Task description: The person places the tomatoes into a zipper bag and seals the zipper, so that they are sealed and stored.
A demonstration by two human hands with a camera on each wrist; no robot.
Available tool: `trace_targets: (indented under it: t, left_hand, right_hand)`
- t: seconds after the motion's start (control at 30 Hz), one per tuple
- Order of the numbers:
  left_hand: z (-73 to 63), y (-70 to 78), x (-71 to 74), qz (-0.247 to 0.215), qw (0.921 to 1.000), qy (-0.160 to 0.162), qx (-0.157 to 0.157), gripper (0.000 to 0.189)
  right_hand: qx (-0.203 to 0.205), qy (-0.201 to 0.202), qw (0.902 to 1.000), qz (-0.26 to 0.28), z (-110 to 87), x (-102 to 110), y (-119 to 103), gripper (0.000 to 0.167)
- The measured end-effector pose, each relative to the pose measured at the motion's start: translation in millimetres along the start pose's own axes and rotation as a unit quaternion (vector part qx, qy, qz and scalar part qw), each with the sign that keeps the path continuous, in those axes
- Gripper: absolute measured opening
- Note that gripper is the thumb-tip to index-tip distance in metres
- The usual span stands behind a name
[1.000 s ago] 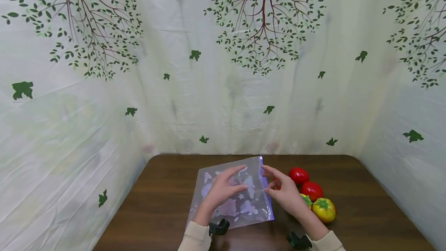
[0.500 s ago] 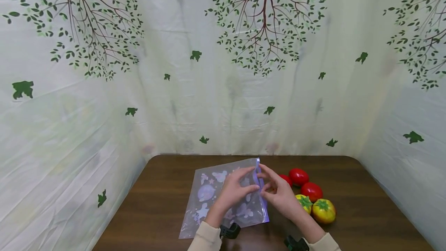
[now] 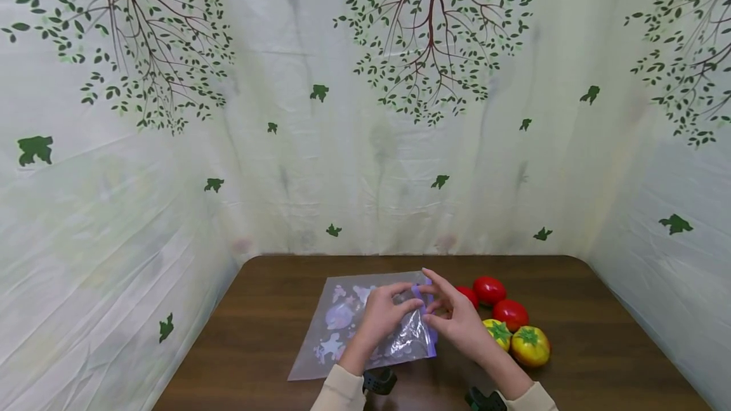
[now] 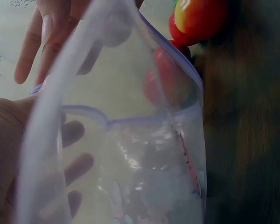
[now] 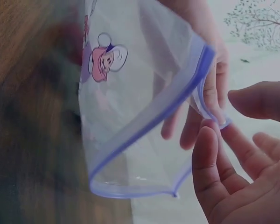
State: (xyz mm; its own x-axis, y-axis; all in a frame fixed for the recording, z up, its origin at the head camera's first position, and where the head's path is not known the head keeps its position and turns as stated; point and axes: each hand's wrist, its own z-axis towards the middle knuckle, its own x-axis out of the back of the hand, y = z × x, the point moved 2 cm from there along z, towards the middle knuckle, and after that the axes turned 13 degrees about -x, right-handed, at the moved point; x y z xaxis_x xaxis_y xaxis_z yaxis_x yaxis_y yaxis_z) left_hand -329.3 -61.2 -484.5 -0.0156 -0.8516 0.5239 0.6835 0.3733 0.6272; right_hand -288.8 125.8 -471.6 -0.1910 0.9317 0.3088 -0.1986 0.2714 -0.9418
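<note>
A clear zip bag (image 3: 339, 317) with a purple-blue zip edge and pastel cartoon prints is held tilted above the table, its mouth to the right. My left hand (image 3: 384, 317) pinches the mouth edge, and its other fingers show through the plastic in the left wrist view. Facing it, my right hand (image 3: 461, 323) pinches the same edge between thumb and a finger, its index finger extended. The two hands nearly meet at the zip. In the right wrist view the bag's mouth (image 5: 149, 128) gapes, its two lips parted below the fingers. No contents are visible inside.
Right of the hands on the brown table (image 3: 594, 335) sit red tomato-like fruits (image 3: 511, 314) and two yellow ones with green leafy tops (image 3: 531, 344). A pale curtain (image 3: 377, 163) printed with trees and leaves surrounds the table.
My left hand has come right, closer to the right hand, and both now meet at the zip edge. The bag's mouth side has dipped and its plastic has creased. The fruits have stayed put.
</note>
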Motion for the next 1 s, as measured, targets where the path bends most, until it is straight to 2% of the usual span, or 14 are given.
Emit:
trace_targets:
  t: [0.13,0.27,0.47,0.77,1.0]
  left_hand:
    - [-0.5,-1.9,-0.8,-0.062,0.9974,0.014,0.034,0.025]
    - [-0.1,-4.4,-1.6,-0.101,0.9933,0.036,0.044,0.017]
    - [0.7,-7.4,-0.4,-0.113,0.9911,0.056,0.042,0.019]
    - [0.2,-7.4,4.1,-0.119,0.9880,0.086,0.045,0.022]
    - [-1.1,-9.5,7.4,-0.125,0.9849,0.105,0.057,0.022]
  right_hand:
    - [0.001,0.002,1.0000,0.003,-1.5,1.4,-3.1,0.080]
    - [0.004,0.018,0.9996,-0.019,-3.8,5.4,-8.1,0.076]
    - [0.000,0.038,0.9986,-0.036,-3.3,19.4,-9.4,0.072]
    - [-0.026,0.062,0.9952,-0.071,-5.8,54.6,-7.5,0.065]
    - [-0.044,0.052,0.9916,-0.110,-8.7,86.7,-2.8,0.058]
